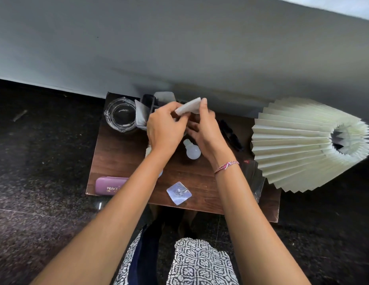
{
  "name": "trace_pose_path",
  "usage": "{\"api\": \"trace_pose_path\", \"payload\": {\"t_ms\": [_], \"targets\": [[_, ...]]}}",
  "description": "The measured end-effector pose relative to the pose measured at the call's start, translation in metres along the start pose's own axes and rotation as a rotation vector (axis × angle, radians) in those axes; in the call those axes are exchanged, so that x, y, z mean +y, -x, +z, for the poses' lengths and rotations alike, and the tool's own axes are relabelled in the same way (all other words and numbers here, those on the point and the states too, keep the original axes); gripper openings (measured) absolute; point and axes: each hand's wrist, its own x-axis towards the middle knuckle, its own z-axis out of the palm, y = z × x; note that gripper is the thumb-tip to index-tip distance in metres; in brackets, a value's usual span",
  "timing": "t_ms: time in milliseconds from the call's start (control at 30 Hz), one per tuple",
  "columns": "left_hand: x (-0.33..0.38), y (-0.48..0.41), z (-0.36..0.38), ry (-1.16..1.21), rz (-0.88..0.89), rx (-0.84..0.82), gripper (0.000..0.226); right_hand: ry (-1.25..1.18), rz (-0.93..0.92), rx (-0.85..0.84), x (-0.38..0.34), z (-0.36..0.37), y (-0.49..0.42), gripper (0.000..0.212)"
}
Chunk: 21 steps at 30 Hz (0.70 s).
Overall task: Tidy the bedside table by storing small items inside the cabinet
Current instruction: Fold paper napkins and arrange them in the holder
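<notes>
While both hands meet over the far middle of the bedside table (122, 153), they hold one flat white pad (188, 108) just above the top. The left hand (165, 126) pinches its near left end with curled fingers. The right hand (206, 130) grips its right end, forefinger upright against the edge.

Containers: a clear glass dish (119, 114) stands at the far left corner; only its own base shows through it. Just to its right a dark compartment tray (148, 105) holds pale packets (141, 115), which lean at its left and far ends. The hands hide the near part of the tray.

Loose items on the top:
- A white bulb-shaped bottle (192, 150) lies between the wrists.
- A purple case (111, 186) lies at the near left edge, its lettering cut off by the left forearm.
- A clear adhesive hook (179, 193) lies near the front edge.
- A black hair clip (231, 134) lies right of the right hand.

A pleated lampshade (309, 142) fills the right side and covers that end of the top. Clear plastic wrapping (253, 175) beside it is hard to make out. A pale object (148, 151) under the left wrist is too hidden to name. The cabinet beneath the top is hidden from this overhead view.
</notes>
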Motion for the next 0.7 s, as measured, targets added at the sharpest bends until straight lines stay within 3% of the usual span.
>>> {"api": "trace_pose_path", "payload": {"t_ms": [167,467,700], "targets": [[-0.003,0.011,0.009,0.051,-0.053,-0.125,0.030,0.012,0.002,0.042,0.004,-0.002,-0.006,0.069],[-0.007,0.019,0.015,0.199,-0.100,-0.214,0.044,0.308,-0.013,0.002,0.005,-0.005,0.000,0.084],[-0.008,0.017,0.009,0.257,-0.158,-0.249,0.049,0.371,-0.043,-0.043,-0.001,-0.001,0.006,0.073]]}}
